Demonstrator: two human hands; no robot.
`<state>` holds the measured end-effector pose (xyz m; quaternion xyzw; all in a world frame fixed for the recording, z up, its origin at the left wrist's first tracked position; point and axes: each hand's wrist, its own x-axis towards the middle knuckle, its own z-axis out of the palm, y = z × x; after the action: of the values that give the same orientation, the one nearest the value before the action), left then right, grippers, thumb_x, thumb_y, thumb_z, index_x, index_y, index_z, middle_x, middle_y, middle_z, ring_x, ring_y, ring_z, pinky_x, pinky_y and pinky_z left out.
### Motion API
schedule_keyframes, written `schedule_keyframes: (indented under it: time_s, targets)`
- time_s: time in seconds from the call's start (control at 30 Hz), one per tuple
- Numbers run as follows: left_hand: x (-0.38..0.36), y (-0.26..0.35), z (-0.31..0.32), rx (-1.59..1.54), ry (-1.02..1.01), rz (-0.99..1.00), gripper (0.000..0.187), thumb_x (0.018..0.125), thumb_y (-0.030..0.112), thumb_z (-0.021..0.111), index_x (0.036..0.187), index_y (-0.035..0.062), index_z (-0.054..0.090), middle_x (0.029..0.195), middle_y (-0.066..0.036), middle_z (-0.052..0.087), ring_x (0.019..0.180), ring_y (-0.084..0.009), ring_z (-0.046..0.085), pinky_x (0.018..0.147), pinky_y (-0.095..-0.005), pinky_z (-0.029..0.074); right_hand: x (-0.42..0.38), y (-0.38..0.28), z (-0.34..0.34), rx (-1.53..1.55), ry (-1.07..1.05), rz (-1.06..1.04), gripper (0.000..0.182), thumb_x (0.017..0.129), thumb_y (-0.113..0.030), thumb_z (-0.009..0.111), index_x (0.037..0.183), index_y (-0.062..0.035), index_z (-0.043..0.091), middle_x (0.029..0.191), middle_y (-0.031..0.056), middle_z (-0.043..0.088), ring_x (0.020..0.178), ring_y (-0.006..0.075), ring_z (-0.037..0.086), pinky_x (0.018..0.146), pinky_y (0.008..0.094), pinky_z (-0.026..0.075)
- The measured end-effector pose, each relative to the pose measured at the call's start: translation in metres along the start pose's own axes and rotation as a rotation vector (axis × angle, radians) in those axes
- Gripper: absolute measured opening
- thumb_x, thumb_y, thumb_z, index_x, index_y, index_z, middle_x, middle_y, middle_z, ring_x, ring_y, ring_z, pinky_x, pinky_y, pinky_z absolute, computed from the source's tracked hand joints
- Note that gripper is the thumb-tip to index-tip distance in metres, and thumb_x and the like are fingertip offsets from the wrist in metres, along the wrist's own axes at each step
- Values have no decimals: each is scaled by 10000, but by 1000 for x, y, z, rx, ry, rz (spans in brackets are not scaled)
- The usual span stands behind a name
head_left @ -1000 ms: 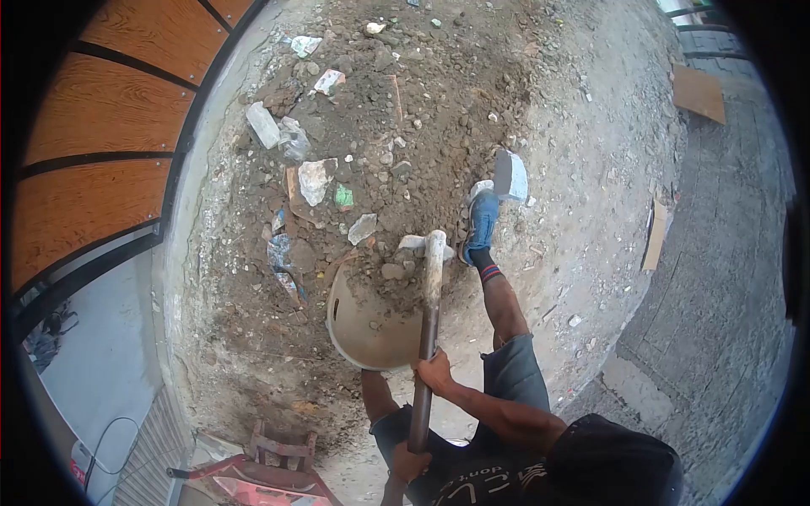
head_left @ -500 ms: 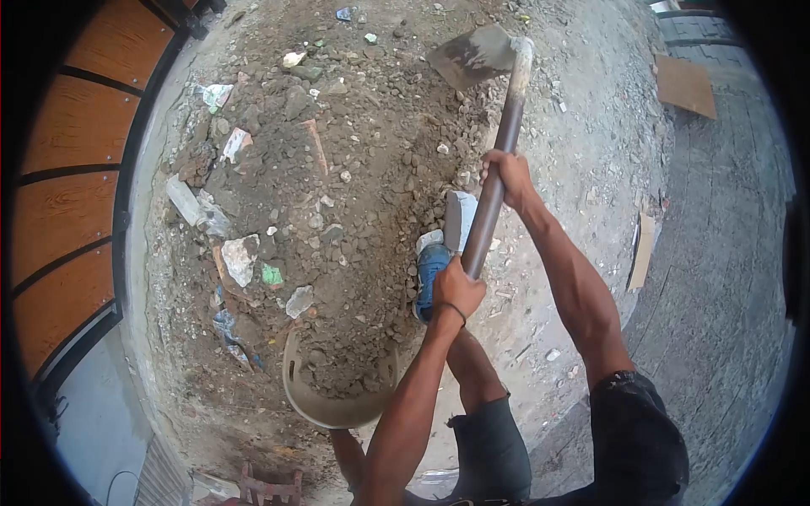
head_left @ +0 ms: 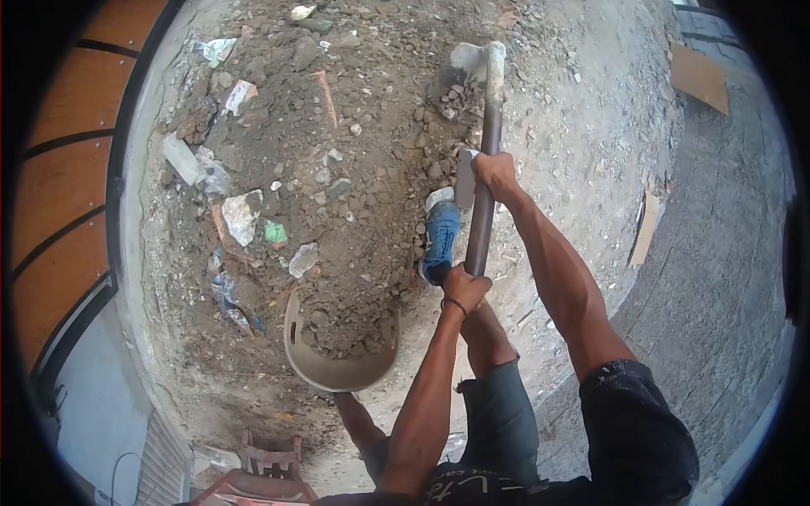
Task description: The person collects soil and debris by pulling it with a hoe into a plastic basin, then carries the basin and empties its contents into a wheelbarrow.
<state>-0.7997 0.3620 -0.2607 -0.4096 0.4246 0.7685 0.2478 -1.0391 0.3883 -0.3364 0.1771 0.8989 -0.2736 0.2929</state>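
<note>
A hoe (head_left: 482,221) with a long dark handle is held in both my hands. My left hand (head_left: 466,287) is wrapped round the lower end of the handle, near my blue shoe (head_left: 440,239). Farther up, my right hand (head_left: 496,175) grips the handle beside a grey block (head_left: 465,179). The hoe's blade (head_left: 467,61) rests in the rubble at the top, with loose stones against it. A beige basin (head_left: 342,374) with soil and stones in it lies in front of my legs.
Rubble (head_left: 371,211) spreads over the middle, with a white chunk (head_left: 242,217) and plastic scraps on the left. Orange panels (head_left: 76,97) line the left side. Cardboard (head_left: 699,78) lies at the upper right. A red metal object (head_left: 270,472) stands at the bottom.
The hoe's blade has come down into the rubble and its face is now partly hidden by stones. My hands remain wrapped round the handle. The view has shifted slightly.
</note>
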Motion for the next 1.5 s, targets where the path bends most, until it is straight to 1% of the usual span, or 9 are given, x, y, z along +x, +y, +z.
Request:
schedule_keyframes:
  time_s: [0.17,0.37,0.5,0.73,1.07,1.2,1.3,1.33,1.5]
  targets:
    - [-64,-35,-34,-160,-81,-49,121,677,55,660,736,29,557,543,-66,554,394,-147,525,353,-299,415,-119,-42,12,75,8,22,170,690,-107,566,650,58,557,598,130,566,498,271,598,447,374,498]
    - [-193,-95,-129,-310,-20,-106,119,652,59,644,664,3,539,526,-70,552,401,-160,541,370,-302,430,-223,22,122,-179,-197,61,479,730,-241,613,1025,136,605,1042,278,638,1012,369,629,808,395,511]
    - [-254,-205,-189,-185,-54,-152,138,639,75,643,672,21,520,525,-67,559,411,-145,543,385,-304,441,-335,100,171,-228,42,39,385,701,-184,621,954,105,594,869,211,653,758,292,666,642,378,539]
    - [-358,-259,-144,98,24,-189,246,643,151,683,804,-1,577,621,-121,620,529,-238,628,526,-360,516,-449,151,107,308,-322,223,281,674,31,608,916,18,466,648,117,557,479,227,578,433,364,504]
    - [-31,21,-9,355,216,493,348,601,182,680,871,-25,608,703,-222,630,649,-343,642,613,-406,507,-106,-75,-60,477,-70,-243,284,698,-23,607,921,32,441,654,113,534,463,220,554,402,362,486]
    - [60,139,30,140,43,238,259,606,161,623,742,-54,574,586,-153,602,496,-276,612,502,-378,487,46,-127,-86,234,-109,-199,149,720,-105,643,772,16,574,659,104,590,526,204,590,477,339,496]
    - [93,81,43,262,206,314,254,622,155,610,752,-57,562,579,-149,601,471,-258,602,471,-366,482,71,-89,-59,259,-130,-126,235,686,-127,601,770,92,577,680,179,603,528,285,605,473,391,504]
    - [88,56,31,253,30,170,396,613,210,656,905,-55,616,780,-221,669,796,-402,655,734,-425,522,52,-68,-51,213,-137,-15,200,676,-104,605,753,77,571,664,161,592,529,267,602,473,379,505]
    - [-10,-35,10,155,44,54,376,629,204,676,912,-33,602,627,-160,638,565,-318,651,578,-373,528,-40,12,-2,96,-47,66,186,670,-60,571,707,120,543,642,177,578,506,269,591,450,382,501]
